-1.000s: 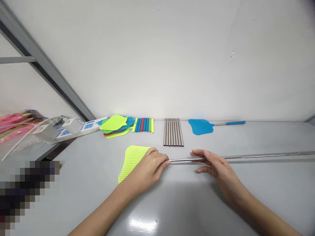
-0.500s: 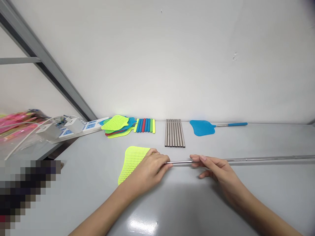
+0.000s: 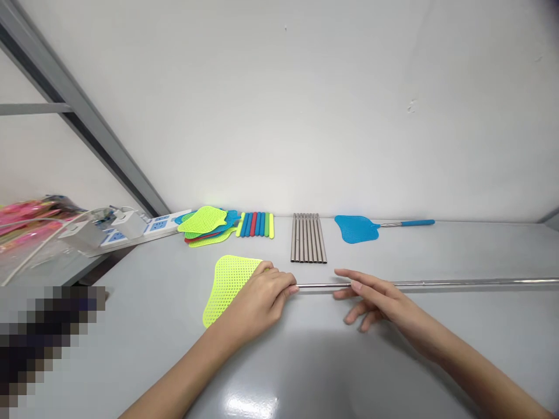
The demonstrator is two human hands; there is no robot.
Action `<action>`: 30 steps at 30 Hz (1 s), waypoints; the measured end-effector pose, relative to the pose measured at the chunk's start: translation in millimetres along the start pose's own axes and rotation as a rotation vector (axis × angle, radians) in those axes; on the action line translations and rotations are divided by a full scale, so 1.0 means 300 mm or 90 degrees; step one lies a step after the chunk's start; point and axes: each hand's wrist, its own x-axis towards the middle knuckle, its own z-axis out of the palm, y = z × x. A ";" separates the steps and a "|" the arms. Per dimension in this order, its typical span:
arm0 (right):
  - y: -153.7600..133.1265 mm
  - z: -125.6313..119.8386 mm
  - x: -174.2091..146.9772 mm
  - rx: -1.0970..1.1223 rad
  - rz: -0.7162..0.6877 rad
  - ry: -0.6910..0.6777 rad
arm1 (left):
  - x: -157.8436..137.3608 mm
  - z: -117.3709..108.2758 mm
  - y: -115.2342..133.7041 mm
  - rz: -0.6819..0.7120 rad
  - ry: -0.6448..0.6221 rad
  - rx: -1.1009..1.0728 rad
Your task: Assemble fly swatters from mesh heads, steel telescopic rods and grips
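A fly swatter lies across the front of the table, with a yellow-green perforated head and a long thin telescopic metal rod running out of view at the right. My left hand is closed around its neck, where the head joins the rod; the fingers hide that joint. Farther along, my right hand is at the rod with its fingers spread apart. Its thumb touches or nearly touches the metal, and no grip shows.
Behind are stacked swatter heads, a row of coloured handle grips, several metal tubes and a blue fly swatter. A power strip with plugs and cables sits left, near pink bagged items. The wall bounds the back.
My right hand's fingers have spread wider and loosened at the rod. My left hand keeps hold of the swatter, which has shifted slightly left in view.
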 end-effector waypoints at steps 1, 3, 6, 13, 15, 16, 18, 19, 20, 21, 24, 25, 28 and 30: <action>-0.009 -0.008 -0.005 -0.019 0.019 -0.034 | 0.000 -0.003 -0.001 -0.003 0.004 -0.002; -0.026 -0.026 -0.012 -0.043 0.038 -0.068 | 0.000 -0.007 -0.004 -0.007 0.010 0.001; -0.048 -0.057 -0.015 -0.005 -0.027 -0.025 | -0.002 -0.011 -0.010 -0.008 0.016 0.015; -0.073 -0.102 -0.003 0.055 -0.232 0.126 | -0.008 -0.010 -0.016 -0.006 0.023 0.033; -0.078 -0.091 0.005 -0.006 -0.244 0.152 | -0.008 -0.009 -0.012 -0.003 0.024 0.022; -0.082 -0.083 0.010 -0.061 -0.238 0.167 | -0.008 -0.010 -0.009 -0.003 0.024 0.018; -0.096 -0.069 0.018 -0.185 -0.209 0.167 | -0.007 -0.013 -0.004 -0.002 0.025 0.015; -0.106 -0.065 0.023 -0.242 -0.190 0.140 | -0.007 -0.015 -0.002 -0.002 0.026 0.016; -0.116 -0.064 0.027 -0.290 -0.165 0.092 | -0.007 -0.018 0.000 -0.002 0.028 0.019; -0.127 -0.065 0.032 -0.339 -0.139 0.027 | -0.008 -0.021 0.001 -0.002 0.030 0.021; -0.153 -0.074 0.050 -0.443 -0.065 -0.151 | -0.010 -0.029 0.002 0.007 0.029 0.026; -0.158 -0.075 0.057 -0.450 -0.048 -0.179 | -0.011 -0.030 0.001 0.011 0.028 0.030; -0.159 -0.071 0.081 -0.425 -0.028 -0.206 | -0.014 -0.029 -0.005 0.020 0.027 0.048; -0.151 -0.065 0.098 -0.399 -0.016 -0.230 | -0.015 -0.024 -0.008 0.022 0.024 0.061</action>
